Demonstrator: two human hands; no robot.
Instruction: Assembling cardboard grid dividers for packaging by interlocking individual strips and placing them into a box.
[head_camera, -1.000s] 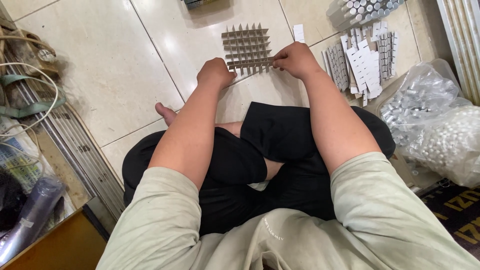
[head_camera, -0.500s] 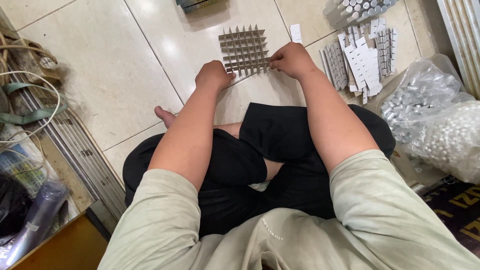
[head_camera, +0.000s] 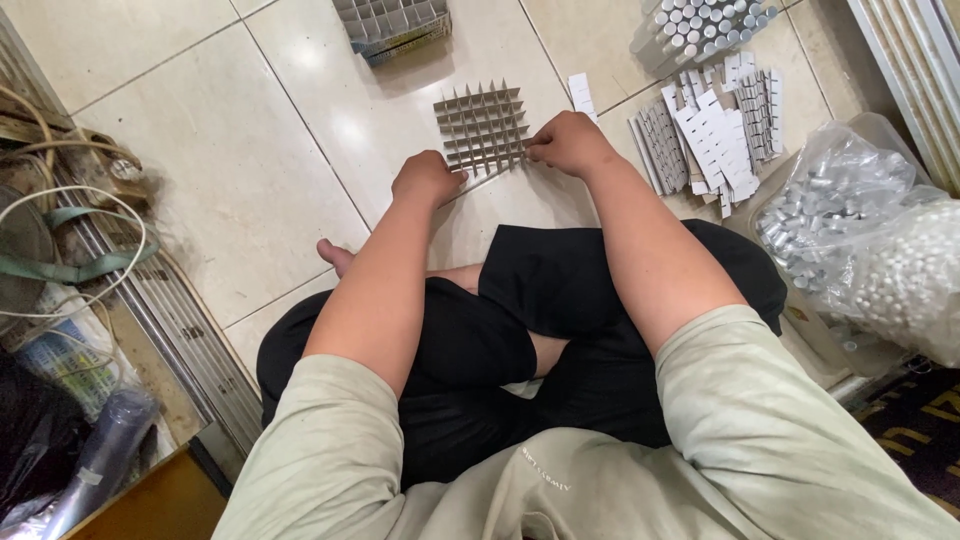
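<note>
Our left hand (head_camera: 425, 178) pinches near-left corner of cardboard grid divider (head_camera: 483, 127) on floor tile (head_camera: 200, 150); our right hand (head_camera: 568, 142) grips its right edge.

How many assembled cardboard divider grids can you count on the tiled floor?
2: one divider grid between the left hand and right hand; another grid at the top edge, partly cut off. More may lie out of frame.

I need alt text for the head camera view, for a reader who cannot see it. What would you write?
Seen from above, a person sitting cross-legged on a tiled floor holds a cardboard divider grid at its near edge with the left hand and right hand. Slotted cardboard strips lie to the right, beside plastic bags of small metal cylinders.
</note>
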